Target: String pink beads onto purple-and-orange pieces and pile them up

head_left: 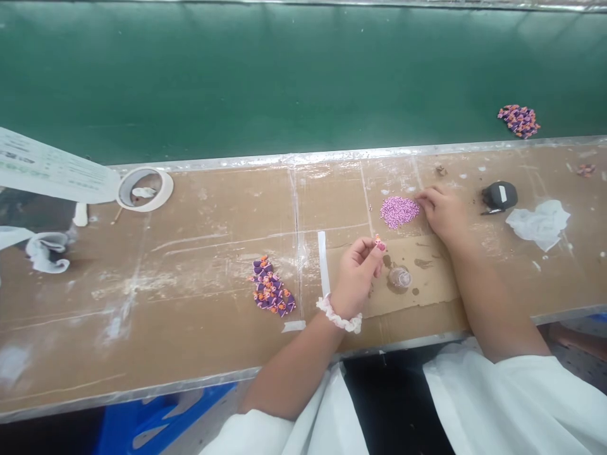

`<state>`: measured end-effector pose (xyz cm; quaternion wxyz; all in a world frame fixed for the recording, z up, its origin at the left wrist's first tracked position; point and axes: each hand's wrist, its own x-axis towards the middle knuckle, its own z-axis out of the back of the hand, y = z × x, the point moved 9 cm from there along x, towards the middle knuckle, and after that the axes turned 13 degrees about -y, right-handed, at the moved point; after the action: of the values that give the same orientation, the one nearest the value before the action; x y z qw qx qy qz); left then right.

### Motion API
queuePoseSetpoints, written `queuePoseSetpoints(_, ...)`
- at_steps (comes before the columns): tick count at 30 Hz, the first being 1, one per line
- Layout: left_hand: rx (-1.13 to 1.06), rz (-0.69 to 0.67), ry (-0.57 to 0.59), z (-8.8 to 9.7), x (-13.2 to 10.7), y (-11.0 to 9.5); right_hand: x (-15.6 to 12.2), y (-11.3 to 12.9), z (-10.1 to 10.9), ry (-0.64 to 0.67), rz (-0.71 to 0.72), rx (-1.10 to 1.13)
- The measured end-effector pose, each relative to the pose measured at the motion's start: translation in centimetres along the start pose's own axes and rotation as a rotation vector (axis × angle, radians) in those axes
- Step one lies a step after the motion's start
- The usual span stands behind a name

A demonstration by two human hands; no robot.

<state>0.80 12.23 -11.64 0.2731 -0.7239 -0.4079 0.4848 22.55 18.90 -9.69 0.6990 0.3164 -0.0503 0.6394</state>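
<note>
My left hand [359, 270], with a white scrunchie at its wrist, pinches a tiny figurine [379, 244] with an orange top between thumb and fingertips. At the right edge of a pile of small pink pieces [399, 212], my right hand [440, 212] has its fingertips pressed together; anything between them is too small to make out. A small clear glass jar [399, 277] stands on a piece of cardboard [427, 294] marked with dark wet spots. Left of my left hand lies a heap of purple and orange figurines [272, 287].
A second figurine heap [520, 121] lies on the green surface [265, 82] at the back right. On the right are a black object [501, 195] and crumpled white plastic [539, 223]. A tape roll [164, 193] and a paper sheet [52, 170] are at left. A blue stool [156, 420] stands below.
</note>
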Motion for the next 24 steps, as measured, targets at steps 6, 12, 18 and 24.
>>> queuePoseSetpoints(6,0.009,-0.015,0.054,-0.5,-0.2,-0.2,0.6,1.1,1.2,-0.068,0.043,0.036)
queuePoseSetpoints(12,-0.026,0.069,0.079,-1.1,-0.3,0.1,-1.3,8.8,8.0,-0.189,0.127,0.437)
queuePoseSetpoints(18,-0.116,0.044,0.204,-2.4,-1.3,-0.5,-5.2,13.2,6.7,0.026,0.021,1.093)
queuePoseSetpoints(24,-0.149,0.035,0.197,-2.4,-2.0,-1.1,-6.1,13.3,6.5,0.067,0.036,1.079)
